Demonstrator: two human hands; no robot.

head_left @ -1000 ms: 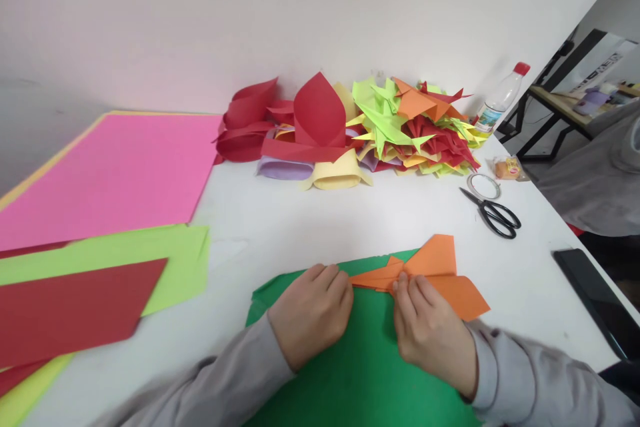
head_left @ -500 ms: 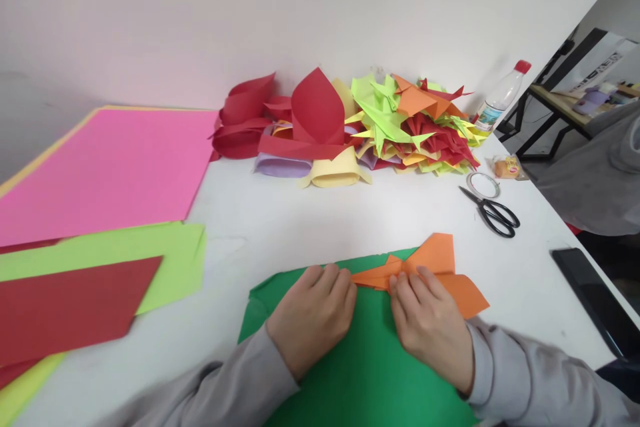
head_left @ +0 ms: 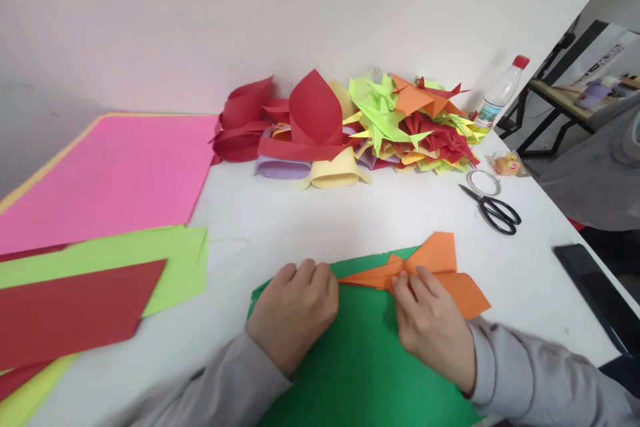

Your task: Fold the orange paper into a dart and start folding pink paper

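Left hand (head_left: 295, 317) curls knuckles-up, grip too hidden to tell, against the folded orange paper shape (head_left: 430, 257); right hand (head_left: 434, 327), slanted, pinches its middle.

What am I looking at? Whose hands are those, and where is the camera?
There's no robot here, just a person using two bare hands. The camera is worn on their head, so we look forward and down, almost like they do. The left hand holds the narrow end of the orange folded paper; the right hand holds its middle. Beneath is a green sheet on a white table. Around them lie a pink sheet, scissors and a dark phone.
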